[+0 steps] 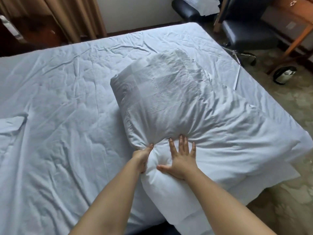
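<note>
Bare to the wrist: a person's two forearms, uncovered along their whole visible length. The left grip and right grip are likewise bare, with plain nails.

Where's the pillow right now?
In the head view, the pillow lies on the right part of the bed. The left hand grips its near edge and the right hand presses flat on it.

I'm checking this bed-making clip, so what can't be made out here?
Head view only:
Fingers of the left hand: buried in pillowcase folds.
Near end of the pillow: cut off by the bottom edge.
Top of the chair: cut off by the upper edge.
Dark bag on the floor: too small to identify.
</note>
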Available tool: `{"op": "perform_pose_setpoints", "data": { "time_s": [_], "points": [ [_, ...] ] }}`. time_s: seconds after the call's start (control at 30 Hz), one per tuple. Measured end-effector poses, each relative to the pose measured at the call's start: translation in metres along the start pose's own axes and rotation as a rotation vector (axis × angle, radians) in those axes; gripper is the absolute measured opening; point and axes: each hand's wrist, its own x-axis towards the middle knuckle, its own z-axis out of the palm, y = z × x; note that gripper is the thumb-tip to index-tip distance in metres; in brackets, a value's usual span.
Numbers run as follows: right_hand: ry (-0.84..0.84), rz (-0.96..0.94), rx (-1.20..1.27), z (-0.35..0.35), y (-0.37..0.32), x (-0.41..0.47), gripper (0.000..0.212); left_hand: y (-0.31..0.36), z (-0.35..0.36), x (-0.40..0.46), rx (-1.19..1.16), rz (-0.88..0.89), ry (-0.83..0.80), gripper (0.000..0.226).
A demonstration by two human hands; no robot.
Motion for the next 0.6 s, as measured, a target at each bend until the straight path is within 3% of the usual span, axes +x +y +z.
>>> {"op": "perform_pose_setpoints", "data": {
  "time_s": [0.2,0.4,0.6],
  "points": [
    [0.025,-0.031,0.053,0.027,-0.005,0.006,0.122,-0.012,-0.005,0.01,0.031,-0.026,0.005,0.089],
    [0.013,0.012,0.041,0.009,-0.005,0.001,0.119,-0.006,-0.007,0.006,0.025,0.011,-0.044,0.093],
    [0.004,0.067,0.035,-0.008,-0.025,-0.01,0.117,0.005,-0.021,-0.015,0.031,0.064,-0.078,0.074]
  ]
}}
